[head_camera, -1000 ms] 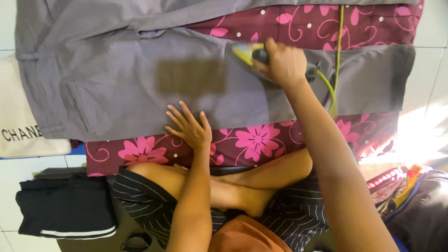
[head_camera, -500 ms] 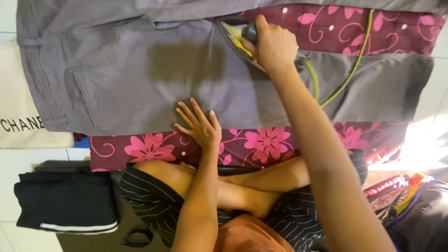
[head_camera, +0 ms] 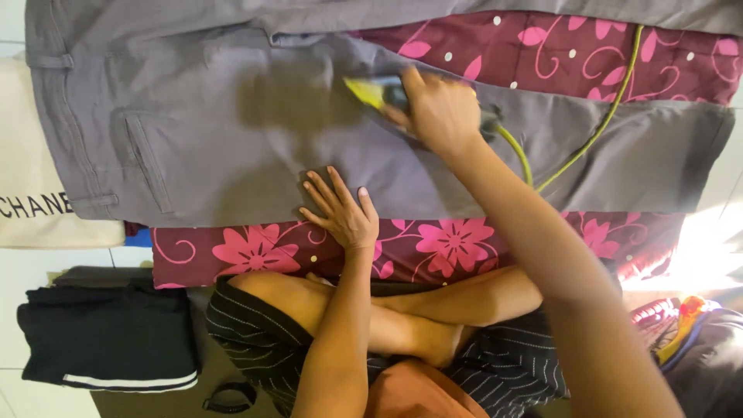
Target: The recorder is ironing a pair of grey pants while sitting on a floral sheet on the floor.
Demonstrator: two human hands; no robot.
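Two hands on grey trousers (head_camera: 232, 147): right hand (head_camera: 437, 112) clamped round iron (head_camera: 379, 93) mid-garment; left hand (head_camera: 340, 209) flat, fingers spread, pressed trousers' near edge over floral cloth (head_camera: 433, 244).

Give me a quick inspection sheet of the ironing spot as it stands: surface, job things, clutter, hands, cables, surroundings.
Surface: floral cloth spread on a tiled floor.
Job's things: grey trousers laid flat; iron resting on them.
Clutter: folded black clothes; cream bag beside the trousers.
Hands: right hand grips the iron; left hand flat on the trousers' edge.
Cables: yellow-green cord runs across trousers and cloth.
Surroundings: the person's crossed legs; mixed fabrics at one side.
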